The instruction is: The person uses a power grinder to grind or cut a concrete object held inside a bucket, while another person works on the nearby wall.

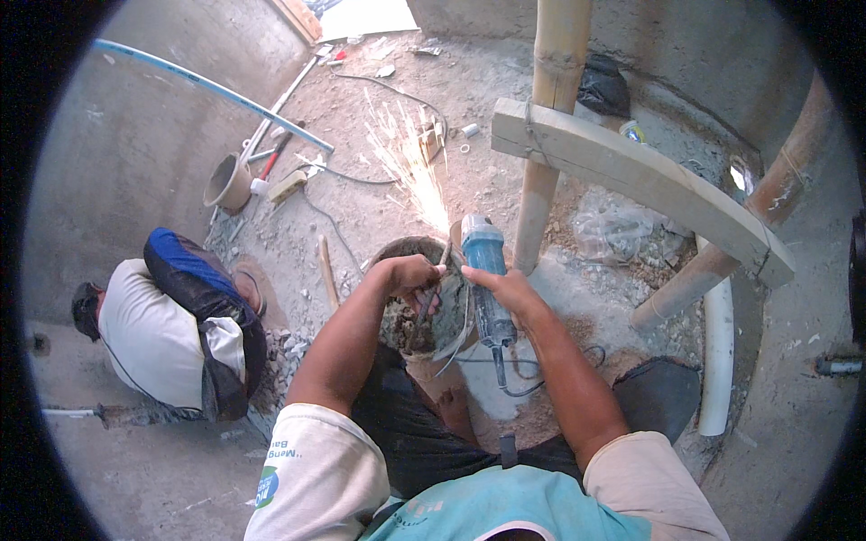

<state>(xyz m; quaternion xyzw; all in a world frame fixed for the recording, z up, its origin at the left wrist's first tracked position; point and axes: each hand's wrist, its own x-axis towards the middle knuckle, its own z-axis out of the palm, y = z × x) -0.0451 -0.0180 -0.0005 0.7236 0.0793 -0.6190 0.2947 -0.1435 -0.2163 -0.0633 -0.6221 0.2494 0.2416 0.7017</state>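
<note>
My right hand (499, 287) grips a teal angle grinder (483, 252) around its body, its cord trailing down. Beside it my left hand (413, 278) is closed on a dark metal piece (446, 257), held up against the grinder's disc. A spray of bright sparks (419, 162) flies away from that contact toward the far side. Below both hands sits a bucket (392, 252) with grey, wet-looking material in it.
A crouching co-worker (171, 334) is at my left. Bamboo posts (541, 216) carry a wooden crosspiece (622, 180) on the right, beside a white pipe (717, 361). A small bucket (221, 185), a blue pipe (207, 86), cables and rubble lie around the floor.
</note>
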